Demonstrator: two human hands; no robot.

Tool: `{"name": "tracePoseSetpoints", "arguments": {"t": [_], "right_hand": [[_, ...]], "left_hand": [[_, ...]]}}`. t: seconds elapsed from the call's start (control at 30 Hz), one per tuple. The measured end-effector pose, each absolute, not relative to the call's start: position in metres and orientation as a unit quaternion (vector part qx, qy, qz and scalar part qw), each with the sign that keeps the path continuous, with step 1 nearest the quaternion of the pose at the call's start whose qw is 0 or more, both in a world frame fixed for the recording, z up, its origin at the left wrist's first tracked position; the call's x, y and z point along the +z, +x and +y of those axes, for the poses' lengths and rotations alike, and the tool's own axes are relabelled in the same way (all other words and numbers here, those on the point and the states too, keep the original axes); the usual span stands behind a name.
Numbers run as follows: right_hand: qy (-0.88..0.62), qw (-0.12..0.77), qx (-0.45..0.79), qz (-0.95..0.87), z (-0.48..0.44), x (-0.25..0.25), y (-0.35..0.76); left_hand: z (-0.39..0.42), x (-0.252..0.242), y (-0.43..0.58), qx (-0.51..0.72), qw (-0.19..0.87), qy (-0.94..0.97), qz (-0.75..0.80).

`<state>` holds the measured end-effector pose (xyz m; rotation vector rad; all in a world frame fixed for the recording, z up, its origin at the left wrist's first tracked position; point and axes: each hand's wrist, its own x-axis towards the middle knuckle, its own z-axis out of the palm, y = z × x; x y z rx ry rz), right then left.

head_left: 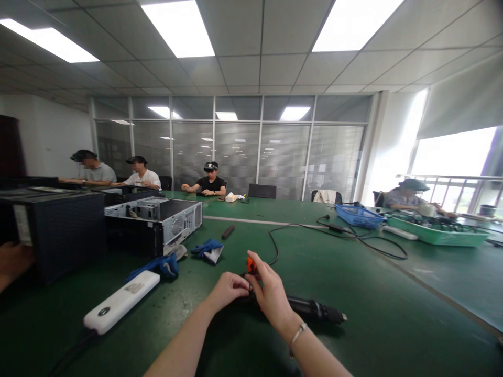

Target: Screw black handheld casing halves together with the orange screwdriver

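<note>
A black electric screwdriver [314, 309] lies on the green table, its metal tip pointing right; its rear part runs behind my right hand. My left hand [228, 288] is closed, thumb and fingertips pinched at a small dark part near that rear end. Close against it, my right hand [272, 290] is closed too, thumb and fingers bent around the same spot. Between the right thumb and forefinger shows an orange piece with dark parts [251, 265]. Exactly what the fingertips grip is hidden. A black cord [275, 246] runs up from beside the right hand.
An opened computer case [181, 225] and a dark case [70, 235] stand left, a person's hand [13, 264] at the latter. Nearby lie a white power strip [121, 302], blue gloves [208, 250] and a dark bar [228, 232]. Blue [359, 217] and green baskets [440, 233] sit right. Several people sit around.
</note>
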<state>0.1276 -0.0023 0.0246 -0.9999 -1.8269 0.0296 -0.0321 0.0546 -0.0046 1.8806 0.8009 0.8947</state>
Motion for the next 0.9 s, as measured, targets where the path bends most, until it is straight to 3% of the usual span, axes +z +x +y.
{"name": "tracePoseSetpoints", "arguments": {"t": [0.17, 0.43, 0.9], "right_hand": [[-0.437, 0.497, -0.04, -0.749, -0.0016, 0.0273, 0.1258], [-0.376, 0.519, 0.034, -0.767, -0.0037, 0.0291, 0.1213], [-0.396, 0.537, 0.045, -0.743, -0.0032, 0.029, 0.126]], "left_hand": [[0.0565, -0.0081, -0.0319, 0.368, 0.457, 0.75, 0.305], [0.0583, -0.0087, -0.0306, 0.374, 0.462, 0.746, 0.3], [0.0622, -0.015, -0.0343, 0.344, 0.487, 0.739, 0.313]]}}
